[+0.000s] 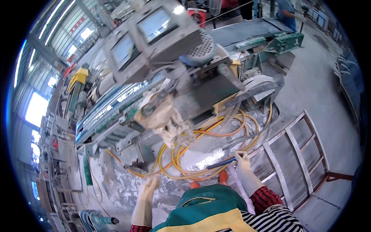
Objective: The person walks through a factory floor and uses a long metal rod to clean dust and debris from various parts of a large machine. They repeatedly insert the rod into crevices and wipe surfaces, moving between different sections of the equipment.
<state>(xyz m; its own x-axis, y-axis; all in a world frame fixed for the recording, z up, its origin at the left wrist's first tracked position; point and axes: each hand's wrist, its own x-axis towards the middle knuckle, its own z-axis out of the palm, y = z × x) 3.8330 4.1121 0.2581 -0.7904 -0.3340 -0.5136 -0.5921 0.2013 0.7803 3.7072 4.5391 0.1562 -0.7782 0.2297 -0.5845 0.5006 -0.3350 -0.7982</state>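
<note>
My right hand [246, 172], in a cream rubber glove, is closed on a blue and dark rod-like tool [221, 164] that points to the left. Its exact kind is too small to tell. A pale pinkish hose [239, 183] runs down from beside that hand toward my apron [206, 208]. My left hand [147, 191], gloved the same way, is held low on the left with no object visible in it; its fingers are blurred. Between and beyond my hands, yellow and orange hoses [176, 156] lie coiled on the wet floor.
A dusty grey machine [166, 34] with two windows stands ahead, a cloth bundle [166, 120] hanging at its near side. To the right lies a metal frame with slats [295, 145]. Another person [286, 13] stands at the far right by a conveyor bed [247, 31].
</note>
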